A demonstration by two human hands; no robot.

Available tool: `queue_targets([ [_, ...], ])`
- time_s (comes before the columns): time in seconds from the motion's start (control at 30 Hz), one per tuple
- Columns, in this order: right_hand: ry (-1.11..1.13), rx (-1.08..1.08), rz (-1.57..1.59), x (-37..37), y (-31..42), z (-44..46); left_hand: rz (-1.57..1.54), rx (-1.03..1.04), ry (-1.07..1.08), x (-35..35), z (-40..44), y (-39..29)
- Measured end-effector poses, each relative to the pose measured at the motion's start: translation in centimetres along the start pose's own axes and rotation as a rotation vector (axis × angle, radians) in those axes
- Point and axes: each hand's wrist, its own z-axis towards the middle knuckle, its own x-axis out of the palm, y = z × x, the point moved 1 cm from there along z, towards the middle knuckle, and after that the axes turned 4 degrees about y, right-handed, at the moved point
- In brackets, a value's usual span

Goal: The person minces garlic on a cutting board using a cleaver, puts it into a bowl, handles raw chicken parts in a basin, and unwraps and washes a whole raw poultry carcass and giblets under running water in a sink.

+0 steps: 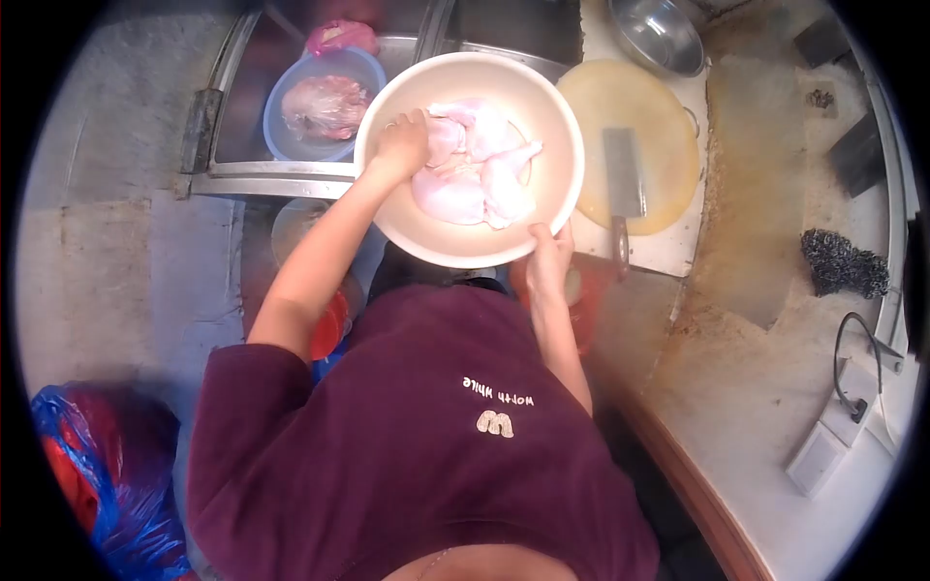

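A large cream-coloured bowl (469, 254) holds several raw, skinned chicken legs (506, 187). Over its left side reaches my left hand (402, 145), fingers curled against a chicken piece (445, 138); the fingertips are partly hidden. My right hand (550, 257) grips the bowl's rim at the lower right, thumb on the edge and the other fingers underneath. To the right of the bowl, a cleaver (624, 174) lies on a round yellowish chopping board (670, 198), its handle pointing toward me.
In the metal sink (242, 126) at the left stand a blue basin (274, 124) with plastic-wrapped meat (325, 108) and a pink bag (342, 37). A steel bowl (659, 37) sits behind the board. A power strip (831, 441) and dark scouring mesh (841, 263) lie at the right.
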Motion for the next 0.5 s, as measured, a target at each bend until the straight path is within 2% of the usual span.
queue_targets([
  [0.1, -0.002, 0.071, 0.099, -0.8, -2.5, 0.1, -0.009, 0.009, -0.166, 0.4, -0.8, 0.7],
  [0.2, 0.010, -0.004, -0.026, -0.7, -2.2, -0.5, 0.027, -0.091, 0.099, -0.6, -0.6, 0.3],
  [0.3, 0.011, -0.009, -0.040, -0.2, -1.0, -0.4, 0.059, 0.004, -0.056, -0.6, -1.5, -0.4],
  [0.4, -0.005, 0.019, -0.061, 0.0, -0.4, -0.6, -0.499, 0.005, 0.053, -0.4, -2.1, -1.0],
  [0.5, 0.031, -0.037, -0.101, -0.7, -1.2, -0.3, -0.620, 0.124, -0.020, -1.6, -2.8, -0.2],
])
